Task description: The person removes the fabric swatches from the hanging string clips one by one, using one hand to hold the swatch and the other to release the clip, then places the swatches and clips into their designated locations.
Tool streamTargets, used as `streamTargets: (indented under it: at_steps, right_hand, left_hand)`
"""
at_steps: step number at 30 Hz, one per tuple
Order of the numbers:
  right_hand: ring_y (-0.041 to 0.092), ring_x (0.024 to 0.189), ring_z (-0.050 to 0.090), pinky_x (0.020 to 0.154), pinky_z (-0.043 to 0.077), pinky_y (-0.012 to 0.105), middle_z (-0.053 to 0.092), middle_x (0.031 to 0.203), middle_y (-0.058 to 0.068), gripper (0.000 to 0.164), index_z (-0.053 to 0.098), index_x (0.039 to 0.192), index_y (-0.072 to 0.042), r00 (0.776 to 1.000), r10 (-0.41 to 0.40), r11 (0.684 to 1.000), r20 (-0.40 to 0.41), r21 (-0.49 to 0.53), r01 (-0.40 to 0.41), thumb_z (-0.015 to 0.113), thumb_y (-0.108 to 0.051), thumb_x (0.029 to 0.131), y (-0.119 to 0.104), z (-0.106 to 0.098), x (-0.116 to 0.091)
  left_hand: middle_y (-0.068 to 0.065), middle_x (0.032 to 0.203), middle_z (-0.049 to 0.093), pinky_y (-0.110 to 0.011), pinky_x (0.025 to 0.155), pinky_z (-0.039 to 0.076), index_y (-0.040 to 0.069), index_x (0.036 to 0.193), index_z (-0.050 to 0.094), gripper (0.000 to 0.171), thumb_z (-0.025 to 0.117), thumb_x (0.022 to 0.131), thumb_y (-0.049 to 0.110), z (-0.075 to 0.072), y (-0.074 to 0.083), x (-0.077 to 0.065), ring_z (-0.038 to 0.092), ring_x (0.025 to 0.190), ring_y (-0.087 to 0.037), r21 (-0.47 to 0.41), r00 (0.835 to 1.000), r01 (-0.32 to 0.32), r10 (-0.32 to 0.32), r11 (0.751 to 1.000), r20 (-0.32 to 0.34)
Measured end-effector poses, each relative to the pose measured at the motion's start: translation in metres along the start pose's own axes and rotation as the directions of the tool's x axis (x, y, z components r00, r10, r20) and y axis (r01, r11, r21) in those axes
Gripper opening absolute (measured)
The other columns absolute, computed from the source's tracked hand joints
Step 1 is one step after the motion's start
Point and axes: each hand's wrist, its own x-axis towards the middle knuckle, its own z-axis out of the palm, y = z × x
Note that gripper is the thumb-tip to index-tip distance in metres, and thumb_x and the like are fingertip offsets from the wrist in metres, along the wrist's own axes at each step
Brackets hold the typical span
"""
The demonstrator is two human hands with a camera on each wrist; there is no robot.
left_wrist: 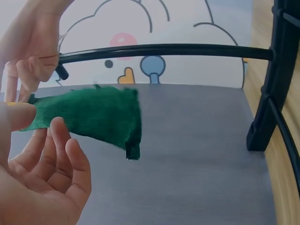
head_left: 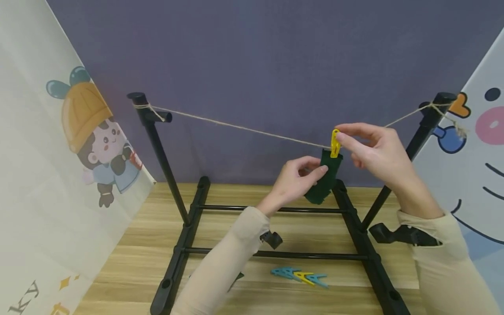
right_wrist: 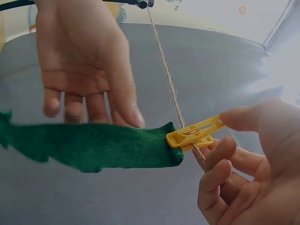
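Observation:
A strip of dark green cloth (head_left: pixel 322 189) hangs from the jute string (head_left: pixel 236 127), right of its middle. Its top edge is bitten by a yellow clothespin (head_left: pixel 335 144). With thumb and fingertips my right hand (head_left: pixel 386 153) pinches the handle end of that clothespin, as the right wrist view also shows, where the clothespin (right_wrist: pixel 190 135) lies across string and cloth corner. Lower down, my left hand (head_left: pixel 293 180) holds the cloth at its side, thumb in front and fingers partly hidden behind. The free end of the cloth (left_wrist: pixel 108 115) hangs loose in the left wrist view.
A black frame has two uprights, the left post (head_left: pixel 161 153) and the right post (head_left: pixel 423 131), with the string tied between them. Several blue and yellow clothespins (head_left: pixel 300 275) lie on the wooden table (head_left: pixel 134 258). A small dark piece (head_left: pixel 236 280) is partly hidden by the left sleeve.

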Motion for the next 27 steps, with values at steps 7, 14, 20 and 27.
streamTargets:
  at_steps: [7,14,20,27]
  right_hand:
    - [0.019,0.053,0.052,0.055,0.043,0.029,0.068,0.092,-0.015,0.037,0.072,0.136,-0.016,0.999,-0.027,1.0,-0.03,0.009,0.027,0.07,-0.035,0.105,0.002,0.002,0.001]
    - [0.015,0.043,0.044,0.04,0.025,0.037,0.061,0.059,-0.011,0.034,0.074,0.133,-0.014,0.995,-0.071,0.997,-0.066,0.024,0.072,0.073,-0.03,0.103,0.008,0.005,0.001]
    - [0.014,0.041,0.039,0.039,0.024,0.035,0.065,0.069,-0.015,0.031,0.076,0.131,-0.01,0.982,-0.141,0.988,-0.125,0.039,0.146,0.074,-0.023,0.103,0.008,0.012,-0.002]
    - [0.013,0.045,0.044,0.049,0.037,0.028,0.072,0.105,-0.013,0.026,0.078,0.126,-0.007,0.96,-0.186,0.972,-0.211,0.103,0.211,0.074,-0.015,0.102,0.006,0.021,-0.006]
  left_hand:
    - [-0.004,0.108,0.076,-0.022,0.076,0.058,0.009,0.127,0.073,0.03,0.065,0.108,0.031,-0.003,0.007,0.002,0.069,0.084,-0.008,-0.004,1.0,-0.017,0.017,1.0,-0.024]
    - [-0.005,0.105,0.076,-0.021,0.074,0.058,0.007,0.126,0.074,0.029,0.065,0.108,0.029,-0.005,0.006,0.001,0.068,0.082,-0.006,-0.01,0.999,-0.015,0.014,1.0,-0.038]
    - [-0.006,0.105,0.076,-0.021,0.074,0.058,0.008,0.126,0.074,0.029,0.065,0.108,0.028,-0.007,0.006,0.0,0.067,0.083,-0.006,-0.01,0.999,-0.005,0.004,1.0,-0.039]
    - [-0.008,0.107,0.077,-0.021,0.074,0.058,0.007,0.125,0.074,0.027,0.066,0.107,0.026,-0.01,0.005,-0.001,0.067,0.083,-0.006,-0.028,0.998,0.006,-0.008,1.0,-0.06]
